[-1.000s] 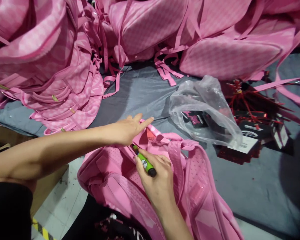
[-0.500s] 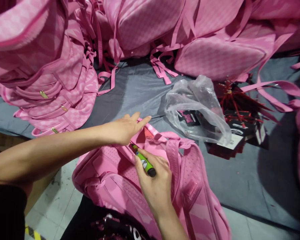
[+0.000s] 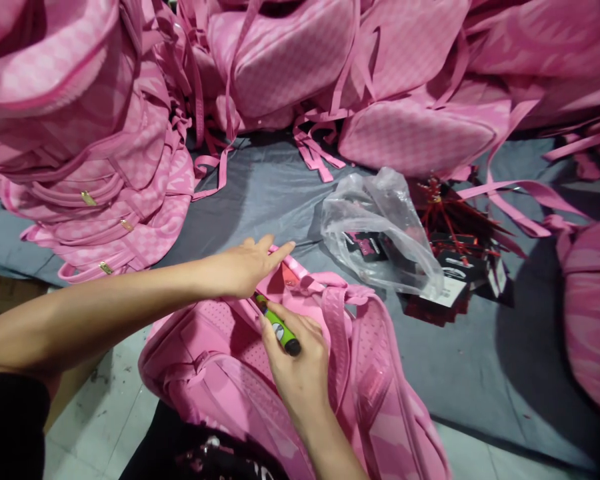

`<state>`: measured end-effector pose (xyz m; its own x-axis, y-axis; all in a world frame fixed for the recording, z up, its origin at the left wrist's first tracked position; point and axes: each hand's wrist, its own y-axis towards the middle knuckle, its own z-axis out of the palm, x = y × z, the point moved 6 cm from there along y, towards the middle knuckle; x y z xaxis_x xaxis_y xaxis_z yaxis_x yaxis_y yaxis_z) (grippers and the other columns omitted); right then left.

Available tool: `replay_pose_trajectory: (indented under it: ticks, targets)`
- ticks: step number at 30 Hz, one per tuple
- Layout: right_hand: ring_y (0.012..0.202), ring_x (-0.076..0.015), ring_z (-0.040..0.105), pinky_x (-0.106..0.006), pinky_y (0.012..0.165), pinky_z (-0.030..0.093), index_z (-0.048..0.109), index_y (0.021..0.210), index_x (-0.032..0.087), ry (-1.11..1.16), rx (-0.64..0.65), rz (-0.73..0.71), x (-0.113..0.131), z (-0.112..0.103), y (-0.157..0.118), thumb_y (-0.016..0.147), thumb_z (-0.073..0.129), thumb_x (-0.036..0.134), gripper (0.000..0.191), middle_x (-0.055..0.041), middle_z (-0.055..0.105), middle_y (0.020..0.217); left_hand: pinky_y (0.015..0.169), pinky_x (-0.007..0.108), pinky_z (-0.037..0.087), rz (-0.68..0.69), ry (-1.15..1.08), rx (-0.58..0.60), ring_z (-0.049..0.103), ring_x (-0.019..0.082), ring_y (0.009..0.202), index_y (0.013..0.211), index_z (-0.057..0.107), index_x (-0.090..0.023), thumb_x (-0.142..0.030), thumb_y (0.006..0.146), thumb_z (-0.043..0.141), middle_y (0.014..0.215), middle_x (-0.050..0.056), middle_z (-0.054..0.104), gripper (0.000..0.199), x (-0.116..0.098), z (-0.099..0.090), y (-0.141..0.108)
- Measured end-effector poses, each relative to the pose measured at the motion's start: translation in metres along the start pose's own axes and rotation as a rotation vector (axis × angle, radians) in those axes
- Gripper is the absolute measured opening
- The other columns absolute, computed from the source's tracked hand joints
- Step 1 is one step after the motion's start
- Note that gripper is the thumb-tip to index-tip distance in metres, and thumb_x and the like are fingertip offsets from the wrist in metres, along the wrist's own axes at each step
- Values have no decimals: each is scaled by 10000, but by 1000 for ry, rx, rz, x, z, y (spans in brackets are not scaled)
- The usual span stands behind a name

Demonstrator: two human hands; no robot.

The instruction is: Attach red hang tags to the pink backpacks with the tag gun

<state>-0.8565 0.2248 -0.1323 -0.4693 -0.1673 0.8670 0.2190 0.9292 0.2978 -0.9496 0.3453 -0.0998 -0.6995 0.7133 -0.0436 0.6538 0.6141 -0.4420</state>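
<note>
Pink backpack (image 3: 250, 347) at the near edge of the grey-covered table (image 3: 275, 200): your left hand (image 3: 245, 267) spreads its fingers across the upper edge, while your right hand (image 3: 300, 353) pinches a green pen-like tool (image 3: 280, 329). You appear to be working its hidden tip near the fabric; the next move likely calls for a steady edge.
</note>
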Motion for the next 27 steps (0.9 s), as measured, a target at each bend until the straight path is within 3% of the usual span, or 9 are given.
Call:
replay_pose_trajectory:
  ticks: [3, 12, 18, 21, 24, 26, 27]
  targets:
    - [817, -194, 696, -356, 798, 502, 736, 1024, 214, 32, 52, 1, -1, 4, 1, 841, 698, 227, 187, -20, 767, 936, 922, 354, 477, -12, 4, -7, 531, 303, 1166, 1570, -11, -241, -39, 743, 551, 1500, 187, 319, 1020, 1, 1, 1]
    - [796, -196, 701, -354, 783, 502, 742, 1011, 200, 11, 43, -23, 4, -1, 7, 836, 679, 215, 186, -32, 769, 933, 966, 371, 480, -87, -19, 61, 458, 345, 1304, 1565, -38, -280, -8, 717, 593, 1596, 186, 157, 1091, 1, 1, 2]
    - [802, -207, 701, -364, 798, 499, 744, 1003, 198, 17, 31, -20, 3, 8, 6, 837, 662, 218, 186, -45, 769, 928, 986, 382, 478, -75, -24, 48, 445, 361, 1321, 1570, -15, -260, -2, 730, 582, 1587, 188, 177, 1063, -1, -1, 0]
    - [786, -206, 698, -359, 786, 518, 752, 968, 204, 66, 59, 50, 5, 7, 7, 824, 662, 217, 170, -43, 768, 890, 997, 384, 472, -67, -5, 18, 459, 349, 1310, 1574, 6, -235, 20, 740, 541, 1568, 198, 221, 1023, -1, -1, -2]
    - [823, -185, 710, -323, 790, 562, 752, 904, 211, 227, 162, 144, 15, -17, 9, 848, 651, 236, 118, -35, 765, 909, 1012, 394, 465, -65, 6, -11, 460, 338, 1316, 1576, 14, -230, 26, 746, 519, 1558, 203, 249, 1004, 0, 2, -2]
    - [977, -194, 703, -333, 866, 569, 735, 917, 219, 275, 100, 89, 29, -56, 15, 876, 617, 218, 125, -47, 752, 1032, 1008, 391, 470, -60, -3, -25, 463, 326, 1316, 1575, 26, -247, 38, 733, 504, 1562, 193, 255, 1009, 1, 4, -2]
    - [1032, -202, 691, -354, 898, 566, 719, 942, 224, 275, 10, 41, 34, -81, 20, 881, 602, 200, 134, -51, 740, 1082, 999, 387, 477, -57, -10, -38, 472, 319, 1307, 1575, 40, -257, 47, 719, 491, 1565, 184, 258, 1013, 1, 5, -1]
